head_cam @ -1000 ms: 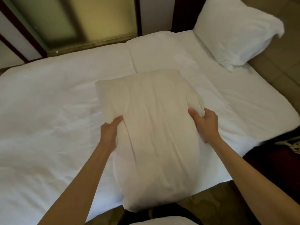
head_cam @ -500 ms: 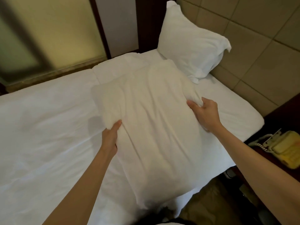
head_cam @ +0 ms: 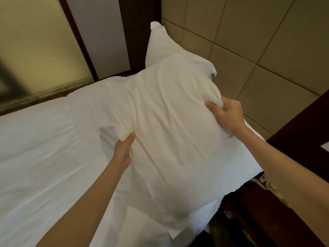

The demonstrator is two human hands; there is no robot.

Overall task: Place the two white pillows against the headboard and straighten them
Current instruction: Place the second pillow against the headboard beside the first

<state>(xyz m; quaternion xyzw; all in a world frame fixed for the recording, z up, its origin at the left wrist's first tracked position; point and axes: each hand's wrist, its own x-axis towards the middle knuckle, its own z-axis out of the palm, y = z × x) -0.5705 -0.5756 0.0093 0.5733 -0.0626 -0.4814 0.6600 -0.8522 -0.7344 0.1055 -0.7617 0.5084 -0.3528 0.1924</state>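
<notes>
I hold a large white pillow (head_cam: 174,139) in the air above the right part of the bed (head_cam: 44,157). My left hand (head_cam: 124,148) pinches its left edge and my right hand (head_cam: 226,114) clutches its upper right corner. Behind it a second white pillow (head_cam: 160,45) leans upright against the tan padded headboard (head_cam: 258,50); the held pillow covers its lower half.
A dark wooden nightstand (head_cam: 267,211) stands at the right of the bed, with a coiled phone cord (head_cam: 260,182) on it. A frosted glass panel (head_cam: 35,47) in a dark frame runs along the bed's far side.
The held pillow has travelled up and to the right, towards the headboard, and now overlaps the leaning pillow. My view has turned right along with it.
</notes>
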